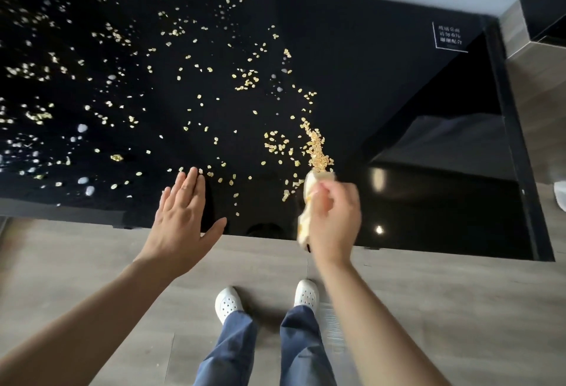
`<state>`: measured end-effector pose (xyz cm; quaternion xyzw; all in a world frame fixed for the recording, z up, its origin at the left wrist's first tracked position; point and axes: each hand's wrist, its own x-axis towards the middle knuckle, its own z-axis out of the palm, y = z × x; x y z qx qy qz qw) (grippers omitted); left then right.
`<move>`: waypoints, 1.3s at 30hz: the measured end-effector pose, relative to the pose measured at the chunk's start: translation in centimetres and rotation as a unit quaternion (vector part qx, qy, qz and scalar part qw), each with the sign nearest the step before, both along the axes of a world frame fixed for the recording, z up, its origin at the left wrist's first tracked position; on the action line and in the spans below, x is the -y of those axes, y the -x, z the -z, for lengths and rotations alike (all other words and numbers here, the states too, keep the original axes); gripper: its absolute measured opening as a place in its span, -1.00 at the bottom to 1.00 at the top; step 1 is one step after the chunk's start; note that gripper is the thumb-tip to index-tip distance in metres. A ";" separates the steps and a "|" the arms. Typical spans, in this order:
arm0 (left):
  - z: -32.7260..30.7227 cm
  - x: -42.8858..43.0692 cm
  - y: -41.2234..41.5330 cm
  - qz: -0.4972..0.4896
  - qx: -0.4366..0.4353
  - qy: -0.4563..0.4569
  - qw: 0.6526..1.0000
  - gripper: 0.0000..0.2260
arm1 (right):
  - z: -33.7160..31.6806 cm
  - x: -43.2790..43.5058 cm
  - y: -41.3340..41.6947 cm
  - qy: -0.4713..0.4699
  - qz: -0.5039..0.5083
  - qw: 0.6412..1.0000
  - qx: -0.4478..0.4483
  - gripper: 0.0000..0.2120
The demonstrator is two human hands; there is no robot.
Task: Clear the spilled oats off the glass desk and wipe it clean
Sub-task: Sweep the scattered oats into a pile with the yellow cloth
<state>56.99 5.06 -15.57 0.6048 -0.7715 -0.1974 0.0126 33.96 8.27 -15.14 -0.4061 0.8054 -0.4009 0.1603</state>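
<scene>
Clutched a pale packet (308,192) in the right grip (333,217), oats (317,153) strung straight ahead from its mouth — held the left grip (180,226) flat, released, nearer the scatter over the surface (367,79).

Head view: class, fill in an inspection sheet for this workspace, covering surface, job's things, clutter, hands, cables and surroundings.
Surface: black glass desk, glossy, reflecting lights.
Job's things: oats scattered over most of the desk, sparse at the right; a dense trail lies at the mouth of the packet. No cloth seen.
Clutter: sticker with white lettering at the far right corner.
Hands: left hand open, fingers straight, over the near edge; right hand grips the packet, blurred.
Cables: nothing seen.
Surroundings: grey wood floor, white shoes, blue trousers.
</scene>
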 end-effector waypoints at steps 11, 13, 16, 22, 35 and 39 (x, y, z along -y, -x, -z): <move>1.0 0.0 -2.1 0.042 -0.036 -0.011 0.998 -0.16 | 2.7 3.1 0.8 -0.046 0.055 0.991 -0.115 -0.86; 1.0 0.1 -2.3 0.049 -0.039 -0.006 0.998 -0.17 | 2.5 3.7 -1.7 -0.045 0.003 0.993 -0.109 -0.87; 0.9 0.4 -2.5 0.045 -0.039 0.009 0.998 -0.20 | 1.7 4.1 -3.2 -0.075 -0.095 0.990 -0.072 -0.86; 0.4 1.0 -2.3 0.029 -0.017 0.022 0.999 -0.26 | -1.1 5.0 2.9 -0.041 -0.025 0.997 -0.067 -0.80; -2.2 4.0 -1.0 -0.036 -0.008 0.014 0.999 -0.40 | 1.9 7.4 -1.9 -0.059 -0.157 0.982 -0.092 -0.92; -3.1 6.9 0.1 -0.032 -0.028 0.028 0.999 -0.41 | 0.5 8.6 0.6 -0.030 -0.124 0.992 -0.024 -0.90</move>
